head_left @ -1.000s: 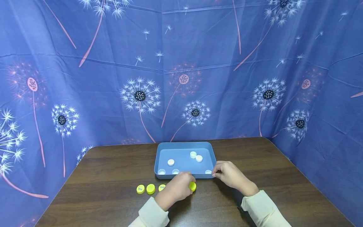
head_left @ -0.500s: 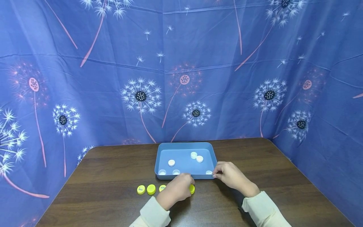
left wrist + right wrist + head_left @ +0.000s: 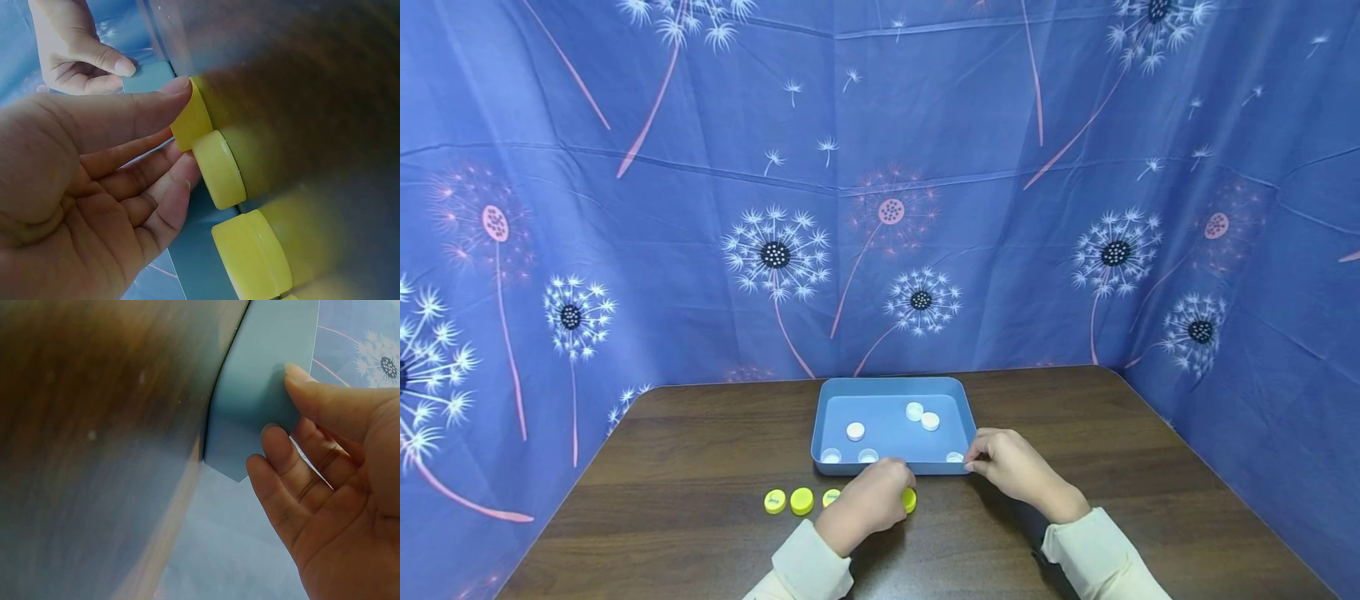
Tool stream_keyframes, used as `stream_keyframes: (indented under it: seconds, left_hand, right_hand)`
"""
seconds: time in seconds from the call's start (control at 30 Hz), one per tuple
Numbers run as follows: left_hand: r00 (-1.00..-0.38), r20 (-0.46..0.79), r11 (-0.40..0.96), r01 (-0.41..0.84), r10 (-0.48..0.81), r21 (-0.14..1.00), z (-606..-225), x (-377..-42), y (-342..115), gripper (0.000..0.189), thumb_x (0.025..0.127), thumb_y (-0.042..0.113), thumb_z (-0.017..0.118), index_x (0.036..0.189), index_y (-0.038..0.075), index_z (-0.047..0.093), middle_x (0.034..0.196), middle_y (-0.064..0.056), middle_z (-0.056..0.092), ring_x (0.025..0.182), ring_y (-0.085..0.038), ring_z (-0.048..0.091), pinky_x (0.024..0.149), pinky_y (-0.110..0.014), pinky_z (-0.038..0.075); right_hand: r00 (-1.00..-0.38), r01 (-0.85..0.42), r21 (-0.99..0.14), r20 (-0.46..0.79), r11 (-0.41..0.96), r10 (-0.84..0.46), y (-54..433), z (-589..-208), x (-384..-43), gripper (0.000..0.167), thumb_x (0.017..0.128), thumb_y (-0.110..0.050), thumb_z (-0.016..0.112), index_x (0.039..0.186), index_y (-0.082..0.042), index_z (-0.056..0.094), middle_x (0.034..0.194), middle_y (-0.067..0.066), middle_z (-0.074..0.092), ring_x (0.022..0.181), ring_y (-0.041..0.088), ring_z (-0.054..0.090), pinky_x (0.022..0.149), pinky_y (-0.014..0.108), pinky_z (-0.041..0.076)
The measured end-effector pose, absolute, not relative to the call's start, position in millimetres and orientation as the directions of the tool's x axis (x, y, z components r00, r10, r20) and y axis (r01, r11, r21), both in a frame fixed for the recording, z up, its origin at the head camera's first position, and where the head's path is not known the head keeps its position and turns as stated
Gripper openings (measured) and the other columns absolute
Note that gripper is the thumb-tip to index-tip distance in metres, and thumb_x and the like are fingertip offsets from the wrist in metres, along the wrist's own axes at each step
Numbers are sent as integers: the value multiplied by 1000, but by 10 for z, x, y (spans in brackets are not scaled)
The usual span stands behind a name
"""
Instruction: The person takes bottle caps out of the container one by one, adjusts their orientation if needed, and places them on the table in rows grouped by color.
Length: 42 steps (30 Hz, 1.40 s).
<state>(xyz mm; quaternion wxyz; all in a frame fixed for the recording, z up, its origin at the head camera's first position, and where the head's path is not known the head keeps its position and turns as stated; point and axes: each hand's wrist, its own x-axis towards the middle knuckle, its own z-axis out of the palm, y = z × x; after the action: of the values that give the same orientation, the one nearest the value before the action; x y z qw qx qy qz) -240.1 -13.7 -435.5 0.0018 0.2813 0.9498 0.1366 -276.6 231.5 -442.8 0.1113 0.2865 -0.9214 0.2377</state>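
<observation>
My left hand [image 3: 868, 504] pinches a yellow bottle cap [image 3: 192, 122] between thumb and fingers, low in front of the tray. In the left wrist view a second yellow cap [image 3: 219, 170] is right beside the held one, and a third yellow cap [image 3: 251, 256] lies farther along. My right hand [image 3: 1018, 471] grips the near right corner of the blue tray [image 3: 895, 468], thumb against its outer wall. Several white caps, including one white cap [image 3: 855, 432] at the left, lie inside the tray. The left hand hides part of the yellow row in the head view.
Yellow caps continue leftward in a row on the brown wooden table [image 3: 700, 467], ending with a printed cap [image 3: 774, 501]. Behind the table hangs a blue curtain [image 3: 850, 292] with a dandelion pattern. The table edge runs along the right.
My left hand's yellow cap has come down slightly and a little left, toward the row. My right hand keeps its grip on the tray corner. The head view has shifted slightly.
</observation>
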Motion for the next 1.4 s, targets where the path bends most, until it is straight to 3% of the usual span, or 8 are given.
stream_keyframes:
  seconds: [0.33,0.57,0.9,1.1,1.23,1.4]
  left_hand:
    - [-844,83,809,533,530,249,-4320,-2391,-171,24,73,4,82,97,8,77,86,3,65,71,-6,50,63,-21,45]
    - [-863,114,802,501,493,327,-4031,-2370,-367,36,75,10,86,109,5,75,105,-1,69,100,-15,65,83,-30,54]
    - [-845,367,702,530,389,476,-3593,-2371,-876,38,83,22,82,118,12,72,113,3,69,102,-18,65,83,-39,54]
    - [-765,537,548,636,355,544,-3540,-2417,-1057,42,79,18,85,118,12,72,118,4,67,112,-18,62,90,-43,53]
    - [-733,556,487,678,393,550,-3567,-2551,-1120,45,79,19,85,121,12,71,123,3,66,119,-19,60,96,-43,50]
    - [-767,504,465,641,396,610,-3612,-2821,-1140,44,81,19,84,122,13,71,125,2,66,120,-19,59,97,-47,49]
  right_hand:
    - [-809,-585,-382,339,715,-481,2317,-4424,-2764,16,81,-2,79,77,-17,75,78,-14,64,71,-2,55,63,23,50]
    - [-799,-597,-366,353,714,-487,2311,-4417,-2777,16,80,-2,80,77,-17,75,78,-14,64,71,-2,55,64,23,50]
    - [-788,-608,-360,379,708,-485,2310,-4448,-2789,16,79,-2,81,76,-17,74,76,-14,62,69,-3,53,62,22,49]
    - [-788,-609,-353,365,710,-495,2331,-4434,-2792,14,80,-2,80,78,-15,76,77,-14,63,71,-2,55,64,23,50]
    - [-783,-614,-338,372,714,-498,2318,-4418,-2805,15,80,-3,80,77,-16,76,77,-14,64,72,-1,56,65,24,51]
    - [-775,-623,-337,391,706,-497,2319,-4435,-2799,16,78,-1,81,76,-16,75,77,-14,65,71,-2,55,63,23,50]
